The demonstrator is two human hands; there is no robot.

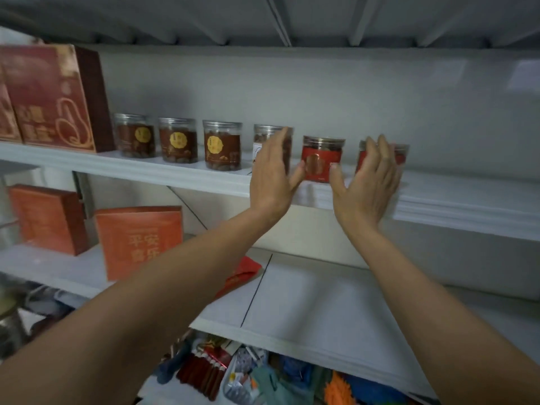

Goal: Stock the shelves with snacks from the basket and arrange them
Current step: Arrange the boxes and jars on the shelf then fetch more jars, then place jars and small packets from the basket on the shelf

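The middle red jar point(322, 159) is a short, clear plastic cylinder with a clear screw lid, brown snacks showing under the rim and a red label with a gold emblem wrapped round its body. It stands upright on the upper shelf point(146, 168), long axis vertical, lid up, emblem facing outward toward the camera. Just left of this jar the left hand point(274, 173) is raised with its fingers straight and close together and the thumb spread toward the jar's side; whether the thumb tip touches the label I cannot tell. This hand covers much of a white-labelled jar point(261, 141) that stands next on the left. Just right of the red jar the right hand point(368, 178) is also held flat, fingers straight and slightly apart, thumb angled in toward the jar, holding nothing. Behind those fingers stands a second red jar point(401, 154), also upright. Further left of the middle red jar three brown-labelled jars point(178, 141) stand in a row with yellow round emblems facing out, and beyond them a tall dark red box point(52, 97). Below and left of the jar, on the lower shelf point(306, 302), stand two orange boxes point(137, 241), with a red packet point(242, 273) lying flat beside them
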